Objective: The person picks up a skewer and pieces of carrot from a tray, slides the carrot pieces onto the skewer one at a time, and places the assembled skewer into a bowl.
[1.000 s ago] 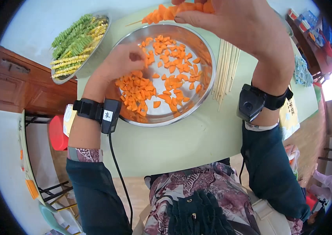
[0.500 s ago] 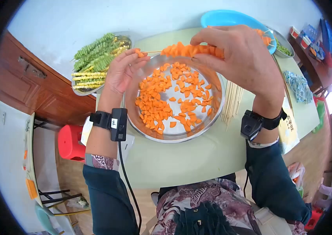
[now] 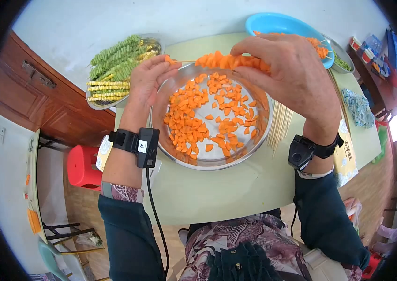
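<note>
Right hand [image 3: 292,75] has its fingers closed around a carrot-loaded skewer [image 3: 222,61], held roughly level above the far rim of a steel bowl [image 3: 263,122]. Left hand [image 3: 148,79] pinches one carrot piece [image 3: 169,60] at the skewer's bare end; can't tell whether it is pierced. Loose carrot chunks [image 3: 187,117] lie in the bowl. Bare sticks [image 3: 280,122] lie just beside it on the pale green worktop [image 3: 217,196]. Blue basin [image 3: 264,22] beyond holds more carrot skewers.
</note>
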